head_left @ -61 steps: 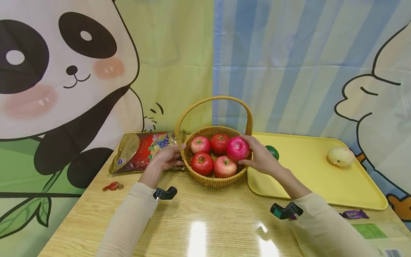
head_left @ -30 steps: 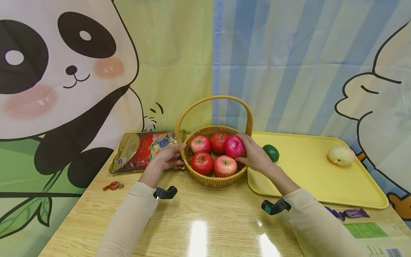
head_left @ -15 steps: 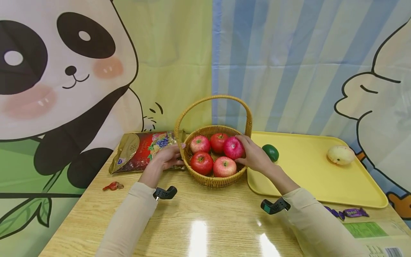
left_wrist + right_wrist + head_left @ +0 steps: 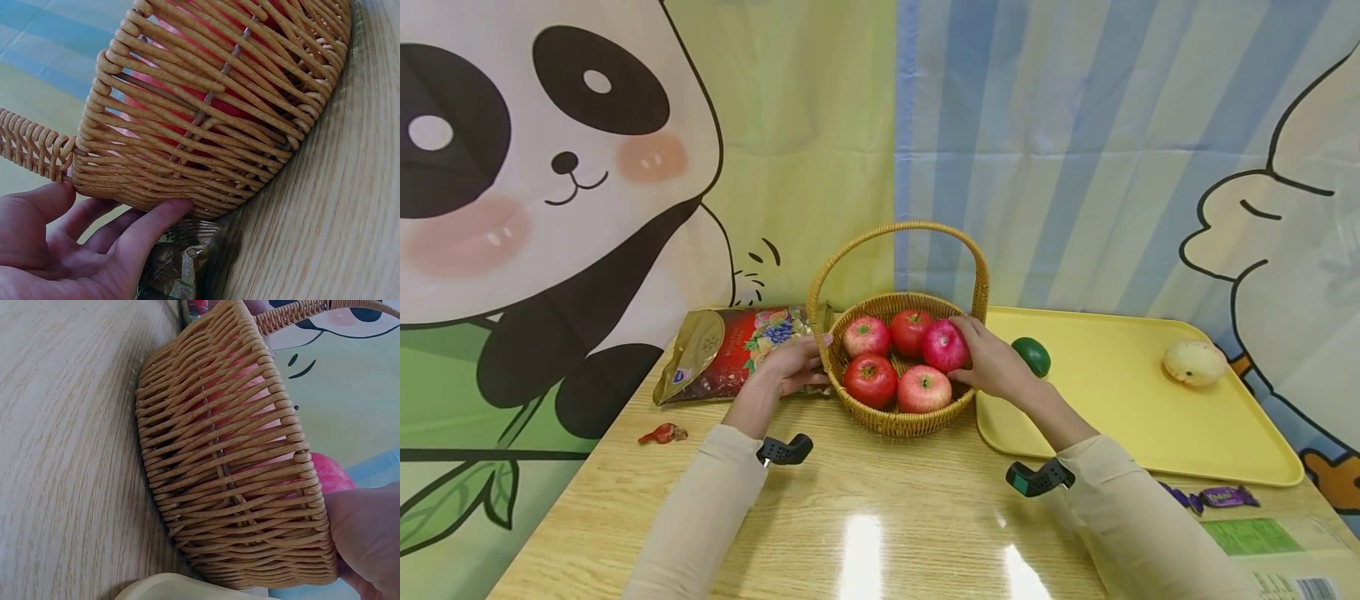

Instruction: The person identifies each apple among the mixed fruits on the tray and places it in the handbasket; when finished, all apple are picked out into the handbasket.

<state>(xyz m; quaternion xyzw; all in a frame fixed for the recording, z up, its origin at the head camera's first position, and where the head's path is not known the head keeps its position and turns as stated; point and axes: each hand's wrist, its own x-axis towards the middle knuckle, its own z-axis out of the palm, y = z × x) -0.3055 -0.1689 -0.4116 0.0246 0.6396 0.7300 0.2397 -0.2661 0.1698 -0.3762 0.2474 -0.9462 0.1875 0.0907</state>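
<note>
A woven basket [image 4: 895,427] with a tall arched handle holds several red and pink apples [image 4: 871,381]. My right hand [image 4: 1000,367] reaches over its right rim and grips a bright pink apple [image 4: 945,345], fingers on the far side and thumb on the near side. That apple sits inside the basket against its neighbours. In the right wrist view the pink apple [image 4: 333,473] shows just above the rim beside the thumb. My left hand [image 4: 790,367] rests against the basket's left side, its thumb by the handle's base and relaxed fingers along the woven wall [image 4: 181,144].
A yellow tray [image 4: 1120,400] on the right bears a green fruit [image 4: 1032,357] and a pale yellow fruit [image 4: 1195,362]. Behind my left hand lies a red and gold bag [image 4: 730,350]. A red wrapped candy [image 4: 662,433] and a purple one [image 4: 1225,497] lie on the wooden table [image 4: 820,517].
My right hand has moved a little left and down with the pink apple, settling it among the others; more of the green fruit shows. The left hand has stayed in place.
</note>
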